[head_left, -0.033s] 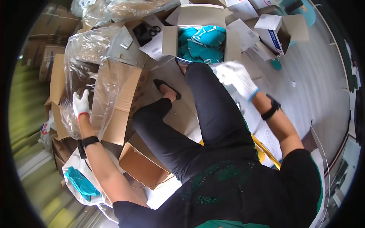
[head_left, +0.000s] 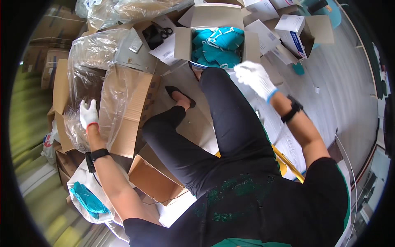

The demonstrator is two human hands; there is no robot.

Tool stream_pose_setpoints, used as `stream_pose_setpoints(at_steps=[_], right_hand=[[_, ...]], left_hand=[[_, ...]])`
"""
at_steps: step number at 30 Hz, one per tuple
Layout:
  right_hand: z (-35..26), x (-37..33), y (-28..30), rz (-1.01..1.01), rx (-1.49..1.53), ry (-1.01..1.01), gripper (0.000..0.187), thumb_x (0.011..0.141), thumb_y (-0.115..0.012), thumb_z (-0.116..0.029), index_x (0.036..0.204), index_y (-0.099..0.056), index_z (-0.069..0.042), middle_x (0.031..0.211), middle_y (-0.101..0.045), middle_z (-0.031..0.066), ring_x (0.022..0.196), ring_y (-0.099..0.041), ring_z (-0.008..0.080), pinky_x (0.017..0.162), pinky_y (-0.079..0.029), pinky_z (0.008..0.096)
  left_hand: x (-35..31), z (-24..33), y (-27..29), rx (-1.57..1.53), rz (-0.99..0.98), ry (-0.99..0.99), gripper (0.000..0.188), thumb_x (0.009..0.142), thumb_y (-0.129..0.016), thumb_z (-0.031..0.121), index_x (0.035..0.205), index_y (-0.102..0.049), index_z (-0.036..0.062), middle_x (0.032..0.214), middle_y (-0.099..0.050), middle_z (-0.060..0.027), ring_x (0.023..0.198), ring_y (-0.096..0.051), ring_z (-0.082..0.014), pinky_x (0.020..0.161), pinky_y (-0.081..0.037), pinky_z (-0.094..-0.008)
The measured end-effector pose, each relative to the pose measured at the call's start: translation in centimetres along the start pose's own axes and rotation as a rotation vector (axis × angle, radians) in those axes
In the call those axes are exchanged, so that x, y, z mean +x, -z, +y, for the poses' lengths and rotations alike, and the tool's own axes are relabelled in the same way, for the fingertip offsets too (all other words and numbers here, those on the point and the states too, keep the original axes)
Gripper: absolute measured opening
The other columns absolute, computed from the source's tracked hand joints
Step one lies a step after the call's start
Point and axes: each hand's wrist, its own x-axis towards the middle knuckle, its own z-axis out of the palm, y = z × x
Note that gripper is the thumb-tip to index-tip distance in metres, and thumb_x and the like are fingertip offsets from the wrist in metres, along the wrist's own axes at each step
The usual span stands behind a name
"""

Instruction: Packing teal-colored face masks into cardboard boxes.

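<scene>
Apart is how the fingers of your left hand (head_left: 88, 115) stand, at nine o'clock, over the mouth of the big carton (head_left: 130, 117) lined with clear plastic (head_left: 117, 84); nothing shows between them, though you may be brushing the film. Your right hand (head_left: 254, 78), between one and two o'clock, is half curled and blurred, so I cannot tell whether it pinches anything.

Little has changed since the frame before: your left glove has drawn slightly toward six o'clock, and your right has edged up toward the near right corner of the white box (head_left: 217, 16). I can't tell whether it touches that box. Judging by so small a shift, your work stands about where it did, with neither hand visibly bearing a load.

The teal masks (head_left: 224, 41) lie heaped in the white box just past twelve, their pale straps loose among them. Another teal piece (head_left: 298, 68) lies on the floor at two o'clock, well apart from both gloves, and a teal bundle (head_left: 88, 199) sits in a white bag (head_left: 77, 181) at eight.
</scene>
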Motion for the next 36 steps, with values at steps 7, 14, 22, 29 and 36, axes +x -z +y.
stream_pose_setpoints(at_steps=[7, 14, 22, 29, 36], right_hand=[[3.3, 13.7, -1.4, -0.089, -1.237, 0.340, 0.037, 0.090, -0.055, -0.027, 0.126, -0.057, -0.019, 0.123, -0.061, 0.0075, 0.107, -0.062, 0.0287, 0.094, -0.047, 0.0385], [1.4, 19.4, -5.9, -0.743, -1.848, 0.277, 0.066, 0.091, -0.055, -0.036, 0.150, -0.028, -0.022, 0.123, -0.057, 0.0264, 0.106, -0.064, 0.0339, 0.080, -0.054, 0.0412], [0.2, 18.8, -3.5, -0.750, -1.894, 0.394, 0.032, 0.091, -0.046, -0.030, 0.107, -0.066, -0.010, 0.107, -0.064, 0.0193, 0.101, -0.065, 0.0322, 0.086, -0.051, 0.0433], [-4.3, 15.7, 1.2, -0.025, -1.419, 0.853, 0.015, 0.084, -0.058, -0.018, 0.099, -0.062, -0.013, 0.093, -0.061, 0.0099, 0.081, -0.063, 0.0317, 0.069, -0.052, 0.0421], [-10.6, 11.3, 2.3, 0.102, -0.736, 0.716, 0.029, 0.081, -0.065, -0.013, 0.109, -0.065, -0.007, 0.099, -0.066, 0.0086, 0.088, -0.063, 0.0182, 0.077, -0.051, 0.0302]], left_hand=[[-12.3, 10.7, -2.1, 0.083, 0.141, -0.411, 0.031, 0.082, -0.066, 0.016, 0.113, -0.063, 0.0122, 0.115, -0.064, -0.0084, 0.111, -0.058, -0.0286, 0.101, -0.036, -0.0517], [-21.9, 12.7, -3.4, -0.024, -0.076, -0.293, 0.025, 0.082, -0.065, 0.009, 0.107, -0.065, 0.0097, 0.109, -0.067, -0.0087, 0.101, -0.063, -0.0283, 0.109, -0.029, -0.0522], [-24.5, 13.1, -2.8, -0.176, -0.121, -0.083, 0.016, 0.087, -0.061, 0.008, 0.101, -0.068, 0.0068, 0.100, -0.070, -0.0089, 0.098, -0.065, -0.0248, 0.109, -0.029, -0.0495], [-24.4, 16.8, -2.9, -0.263, -0.065, -0.196, 0.014, 0.086, -0.062, 0.007, 0.099, -0.069, 0.0082, 0.099, -0.069, -0.0086, 0.099, -0.064, -0.0252, 0.108, -0.031, -0.0492], [-24.2, 22.3, -2.2, -0.495, -0.040, -0.328, 0.022, 0.081, -0.064, 0.001, 0.102, -0.067, 0.0075, 0.100, -0.068, -0.0094, 0.097, -0.063, -0.0282, 0.098, -0.044, -0.0392]])
